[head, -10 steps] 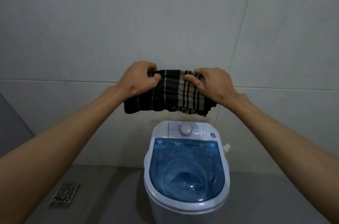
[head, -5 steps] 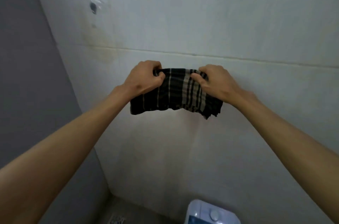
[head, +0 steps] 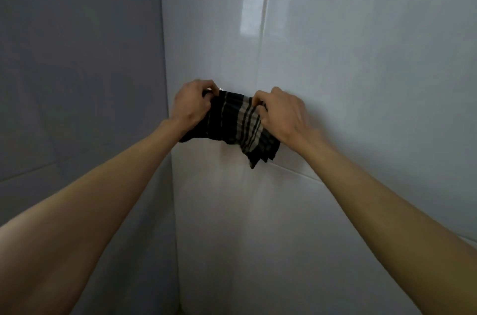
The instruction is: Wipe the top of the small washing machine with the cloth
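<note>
A dark plaid cloth [head: 233, 123] with beige stripes is bunched between both hands, held up in front of the wall at arm's length. My left hand [head: 191, 104] grips its left end and my right hand [head: 281, 114] grips its right end, with a loose corner hanging down below the right hand. The small washing machine is out of view.
A pale tiled wall [head: 361, 56] fills the right and centre. A darker grey wall [head: 77, 56] stands on the left, and the two meet in a vertical corner just behind my left hand.
The view has swung up and to the left, so the washing machine has dropped out of the frame. The hands have drawn closer together, bunching the cloth more tightly.
</note>
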The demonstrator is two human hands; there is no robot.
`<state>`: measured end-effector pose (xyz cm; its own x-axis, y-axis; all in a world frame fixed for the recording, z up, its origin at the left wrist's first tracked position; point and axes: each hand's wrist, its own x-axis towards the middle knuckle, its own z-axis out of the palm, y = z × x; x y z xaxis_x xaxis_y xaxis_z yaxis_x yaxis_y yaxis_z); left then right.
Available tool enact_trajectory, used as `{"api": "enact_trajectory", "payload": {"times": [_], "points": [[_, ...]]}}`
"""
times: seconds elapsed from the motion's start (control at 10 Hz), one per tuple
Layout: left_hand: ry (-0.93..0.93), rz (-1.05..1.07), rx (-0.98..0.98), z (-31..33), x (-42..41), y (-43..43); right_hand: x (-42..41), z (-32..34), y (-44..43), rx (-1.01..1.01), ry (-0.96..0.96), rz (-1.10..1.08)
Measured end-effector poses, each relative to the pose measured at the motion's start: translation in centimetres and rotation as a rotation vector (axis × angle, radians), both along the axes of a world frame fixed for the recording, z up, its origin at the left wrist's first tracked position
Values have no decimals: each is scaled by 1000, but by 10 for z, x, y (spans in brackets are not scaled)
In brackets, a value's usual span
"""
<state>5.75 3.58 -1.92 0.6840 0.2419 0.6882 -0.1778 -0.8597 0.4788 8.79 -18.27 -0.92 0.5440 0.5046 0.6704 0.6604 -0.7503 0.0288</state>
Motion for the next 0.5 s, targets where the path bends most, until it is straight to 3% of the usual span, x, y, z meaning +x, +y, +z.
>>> {"api": "enact_trajectory", "payload": {"times": [0.1,0.3,0.4,0.5], "points": [[-61,32,-58,-9,27,16,18,-16,23,-4,-130,-58],[-70,2,-216,-65,48,21,28,-67,33,-17,-166,-93],[0,-42,-384,-93,46,13,24,-95,38,43,-91,-85],[164,-53,-405,-134,37,10,14,-117,38,-1,197,-97]]}}
